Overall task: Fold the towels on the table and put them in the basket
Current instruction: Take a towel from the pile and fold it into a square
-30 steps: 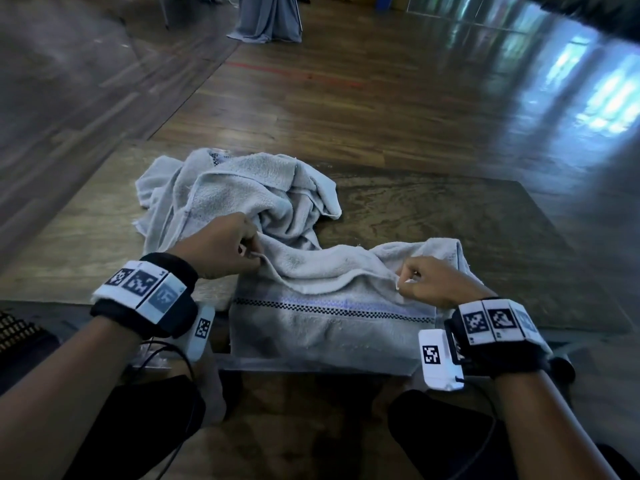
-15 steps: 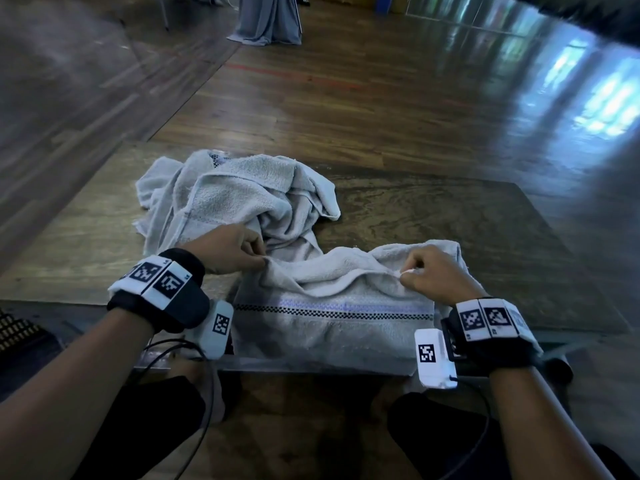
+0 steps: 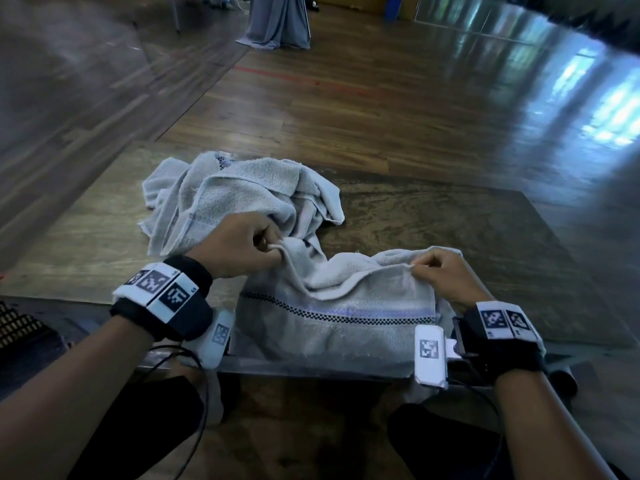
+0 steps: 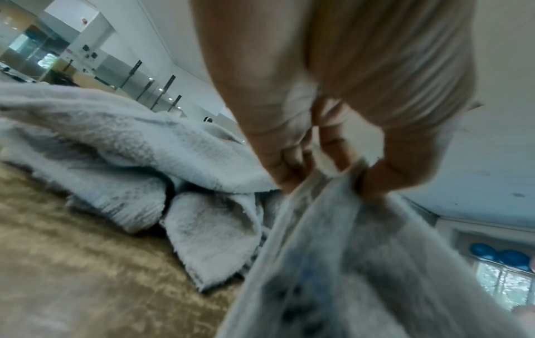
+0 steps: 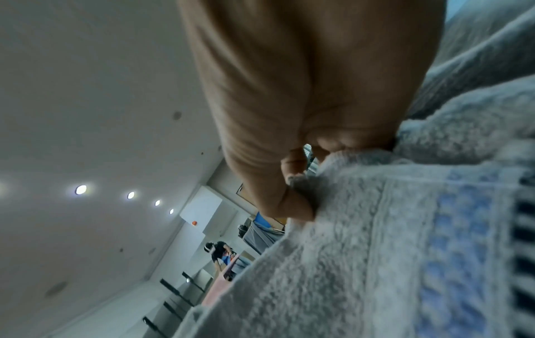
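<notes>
A pale grey towel point(image 3: 339, 317) with a checked and blue band hangs over the table's near edge, its upper hem lifted. My left hand point(image 3: 273, 249) pinches the left corner of that hem; in the left wrist view the left hand point(image 4: 344, 173) has cloth point(image 4: 362, 263) between thumb and fingers. My right hand point(image 3: 420, 268) pinches the right corner, and the right wrist view shows the right hand point(image 5: 301, 194) closed on the towel edge point(image 5: 376, 228). A crumpled heap of grey towels point(image 3: 239, 199) lies behind my left hand. A dark woven basket point(image 3: 17, 327) shows at the left edge.
The wooden table point(image 3: 450, 230) has bare surface to the right of the heap. Beyond it lies a shiny wood floor point(image 3: 381, 109), with a draped grey cloth point(image 3: 277, 22) standing far back. My knees sit under the near edge.
Both hands have moved away from me and slightly up, carrying the pinched hem farther over the table. The heap has not moved.
</notes>
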### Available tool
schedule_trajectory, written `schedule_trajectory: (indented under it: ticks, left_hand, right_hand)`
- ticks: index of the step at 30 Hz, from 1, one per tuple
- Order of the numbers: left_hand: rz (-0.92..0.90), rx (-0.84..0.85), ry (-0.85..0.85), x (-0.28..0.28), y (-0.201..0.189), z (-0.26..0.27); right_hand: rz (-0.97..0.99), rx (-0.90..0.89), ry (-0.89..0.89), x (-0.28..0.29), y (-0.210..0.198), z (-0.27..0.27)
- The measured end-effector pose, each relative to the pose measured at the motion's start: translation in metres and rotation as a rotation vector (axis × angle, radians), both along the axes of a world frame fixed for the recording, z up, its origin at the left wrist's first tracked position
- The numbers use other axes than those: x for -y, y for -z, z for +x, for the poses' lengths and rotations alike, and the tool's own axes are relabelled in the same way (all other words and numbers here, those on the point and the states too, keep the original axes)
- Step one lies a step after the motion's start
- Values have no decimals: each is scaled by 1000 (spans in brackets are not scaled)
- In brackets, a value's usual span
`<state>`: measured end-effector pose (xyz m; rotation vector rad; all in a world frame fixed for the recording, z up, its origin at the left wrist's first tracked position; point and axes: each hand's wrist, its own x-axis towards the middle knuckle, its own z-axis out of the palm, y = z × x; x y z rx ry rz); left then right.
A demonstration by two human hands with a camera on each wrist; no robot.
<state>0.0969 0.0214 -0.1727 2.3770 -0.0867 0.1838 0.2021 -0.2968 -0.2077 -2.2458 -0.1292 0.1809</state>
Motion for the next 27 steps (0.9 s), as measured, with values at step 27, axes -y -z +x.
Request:
schedule_trajectory:
  ticks: [27]
  left_hand:
    - [178,-320,63,-26,25,-3]
  right_hand:
    - [-171,-39,-164,24,2,1]
